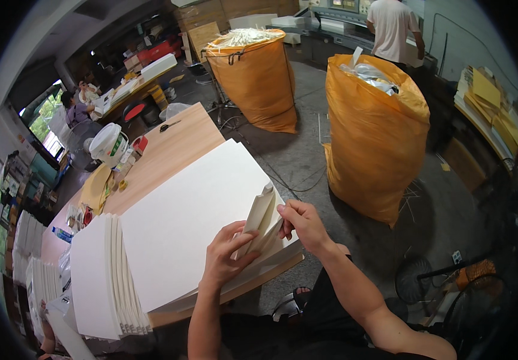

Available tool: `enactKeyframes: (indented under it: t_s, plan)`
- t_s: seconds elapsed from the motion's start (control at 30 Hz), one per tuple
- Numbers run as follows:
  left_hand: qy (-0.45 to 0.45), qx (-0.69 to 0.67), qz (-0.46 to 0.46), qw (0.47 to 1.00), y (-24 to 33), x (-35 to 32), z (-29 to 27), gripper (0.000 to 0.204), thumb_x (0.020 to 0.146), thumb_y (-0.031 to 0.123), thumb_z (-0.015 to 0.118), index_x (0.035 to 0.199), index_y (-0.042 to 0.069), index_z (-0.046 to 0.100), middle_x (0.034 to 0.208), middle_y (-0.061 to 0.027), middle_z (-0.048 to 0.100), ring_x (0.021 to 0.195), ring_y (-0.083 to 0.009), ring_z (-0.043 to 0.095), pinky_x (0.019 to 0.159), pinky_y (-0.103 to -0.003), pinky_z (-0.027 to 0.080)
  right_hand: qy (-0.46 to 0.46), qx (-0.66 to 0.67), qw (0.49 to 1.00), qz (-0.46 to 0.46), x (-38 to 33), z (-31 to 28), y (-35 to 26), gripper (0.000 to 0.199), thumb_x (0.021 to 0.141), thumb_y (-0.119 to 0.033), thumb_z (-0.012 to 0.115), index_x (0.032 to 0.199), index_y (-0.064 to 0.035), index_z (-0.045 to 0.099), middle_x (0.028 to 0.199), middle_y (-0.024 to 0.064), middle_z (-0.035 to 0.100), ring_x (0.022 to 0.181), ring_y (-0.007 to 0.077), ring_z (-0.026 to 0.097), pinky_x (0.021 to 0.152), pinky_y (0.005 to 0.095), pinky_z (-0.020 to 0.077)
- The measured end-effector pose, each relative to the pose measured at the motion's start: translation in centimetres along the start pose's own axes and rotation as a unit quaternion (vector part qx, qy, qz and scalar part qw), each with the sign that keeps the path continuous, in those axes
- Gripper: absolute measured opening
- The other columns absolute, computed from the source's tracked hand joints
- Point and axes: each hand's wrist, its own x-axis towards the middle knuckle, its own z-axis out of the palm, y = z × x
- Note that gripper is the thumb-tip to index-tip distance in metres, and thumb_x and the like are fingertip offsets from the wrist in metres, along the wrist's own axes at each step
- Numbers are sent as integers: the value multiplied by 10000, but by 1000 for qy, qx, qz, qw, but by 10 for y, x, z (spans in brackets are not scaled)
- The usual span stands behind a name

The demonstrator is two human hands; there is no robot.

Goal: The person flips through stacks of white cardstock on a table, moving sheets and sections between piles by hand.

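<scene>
A narrow piece of folded white cardboard point(258, 215) stands tilted above the right edge of the table, its creased panels partly open. My left hand point(230, 251) grips its near lower end, with the thumb on one side and the fingers on the other. On its right side, my right hand point(303, 223) pinches an edge of the same piece between thumb and fingers. Beneath both hands lies a stack of large white cardboard sheets point(190, 207). To the left, a stack of folded white boards point(94, 273) is fanned out along its edge.
A white bucket point(107, 146), scissors point(168, 126) and yellow sheets point(95, 189) sit on the wooden table point(181, 135). Two large orange sacks point(376, 141) point(253, 87) stand on the floor ahead. A fan point(413, 281) is at lower right. Other people point(392, 30) are farther off.
</scene>
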Motion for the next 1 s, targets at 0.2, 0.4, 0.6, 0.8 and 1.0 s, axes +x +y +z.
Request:
enactKeyframes:
  t_s: [0.2, 0.4, 0.6, 0.8, 1.0]
  plan:
    - [27, 23, 19, 999, -3, -3, 5, 407, 834, 45, 758, 1208, 207, 738, 1406, -142, 609, 1125, -326, 690, 903, -419, 600, 20, -136, 989, -46, -1, -1, 7, 318, 1024, -241, 641, 757, -87, 563, 616, 9, 587, 565, 100, 628, 487, 247, 448]
    - [-12, 82, 25, 996, 9, 3, 1, 456, 718, 130, 881, 1147, 225, 758, 1348, -123, 633, 1120, -318, 686, 916, -420, 594, -8, 52, 999, -1, 4, 1, 7, 292, 1030, -223, 628, 783, -78, 571, 630, 24, 606, 578, 111, 640, 510, 245, 466]
    - [-6, 17, 6, 1000, 0, 1, 2, 545, 647, 55, 918, 1155, 155, 747, 1338, -126, 621, 1170, -312, 672, 953, -419, 590, -9, 12, 1000, -20, -8, -5, 8, 316, 1062, -237, 575, 786, -86, 548, 668, 30, 612, 629, 129, 656, 562, 265, 497]
    - [14, -34, -13, 999, -1, 1, 2, 550, 657, 22, 911, 1168, 130, 742, 1319, -135, 631, 1178, -312, 674, 969, -412, 586, -1, -39, 999, 16, -17, -13, 12, 349, 1079, -222, 538, 767, -65, 537, 700, 61, 626, 679, 170, 680, 592, 288, 523]
    - [-20, -13, 6, 1000, -1, 1, 2, 582, 637, -11, 909, 1182, 88, 731, 1317, -160, 634, 1199, -331, 659, 988, -424, 567, 7, 27, 1000, 10, -13, -21, 24, 330, 1032, -233, 612, 760, -52, 567, 673, 58, 619, 630, 185, 669, 593, 297, 530]
